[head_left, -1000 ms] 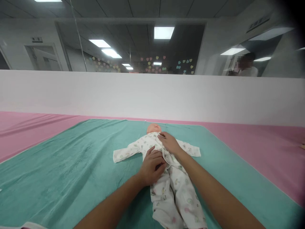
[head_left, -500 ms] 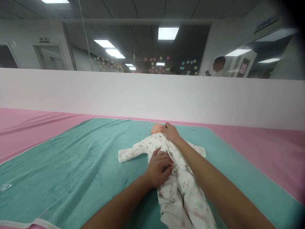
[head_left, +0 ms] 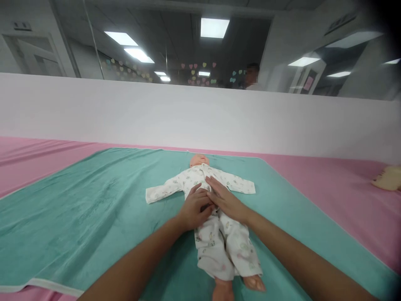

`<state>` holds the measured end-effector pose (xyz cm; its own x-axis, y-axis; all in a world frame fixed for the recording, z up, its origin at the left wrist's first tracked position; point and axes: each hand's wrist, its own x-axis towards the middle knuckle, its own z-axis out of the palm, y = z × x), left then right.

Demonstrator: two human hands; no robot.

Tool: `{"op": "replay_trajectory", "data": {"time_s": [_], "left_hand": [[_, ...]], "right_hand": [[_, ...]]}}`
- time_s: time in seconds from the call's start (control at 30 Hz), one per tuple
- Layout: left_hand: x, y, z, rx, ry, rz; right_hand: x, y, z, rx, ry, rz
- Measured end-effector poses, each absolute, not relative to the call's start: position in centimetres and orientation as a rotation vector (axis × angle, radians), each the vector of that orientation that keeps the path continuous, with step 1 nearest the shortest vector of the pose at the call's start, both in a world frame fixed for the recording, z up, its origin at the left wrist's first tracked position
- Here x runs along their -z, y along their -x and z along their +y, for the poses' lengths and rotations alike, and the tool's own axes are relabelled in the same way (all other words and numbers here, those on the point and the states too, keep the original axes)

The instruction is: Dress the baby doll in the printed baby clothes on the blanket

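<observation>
A baby doll lies on its back, head away from me, in a white printed top with its sleeves spread to both sides. White printed trousers cover its legs, and the bare feet stick out at the bottom. My left hand rests on the doll's belly, fingers slightly bent and thumb apart. Lying flat on the front of the top, my right hand has its fingers stretched out and meets the left fingertips. Both hands hide the lower front of the top and the waist.
A teal blanket with a white edge lies under the doll, over a pink cover. Behind stands a white low wall with glass above it. At the far right is a beige object. Someone is visible behind the glass.
My right hand has moved from beside the doll's head down to its chest and belly. My left hand stays on the belly. The view has shifted, showing the doll's feet.
</observation>
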<state>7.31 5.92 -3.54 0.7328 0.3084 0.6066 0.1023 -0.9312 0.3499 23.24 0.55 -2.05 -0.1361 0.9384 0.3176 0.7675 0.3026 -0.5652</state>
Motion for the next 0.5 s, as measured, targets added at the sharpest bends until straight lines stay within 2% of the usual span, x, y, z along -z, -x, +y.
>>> {"op": "replay_trajectory", "data": {"time_s": [0.17,0.27,0.37,0.5], "left_hand": [[2.5,-7.3,4.9,-0.93,-2.709,0.303],[2.5,-6.4,3.3,-0.965,-2.728,0.307],[3.3,-4.2,0.4,-1.12,-2.682,0.5],[5.2,-1.0,-4.3,-0.95,-2.699,0.735]], "right_hand": [[3.9,-23.9,-8.8,-0.501,1.536,-2.056],[4.3,-24.6,-13.9,-0.657,1.595,-1.898],[4.4,-25.3,-17.3,-0.525,1.623,-1.828],[4.2,-24.1,-18.1,-0.163,1.533,-1.991]]}}
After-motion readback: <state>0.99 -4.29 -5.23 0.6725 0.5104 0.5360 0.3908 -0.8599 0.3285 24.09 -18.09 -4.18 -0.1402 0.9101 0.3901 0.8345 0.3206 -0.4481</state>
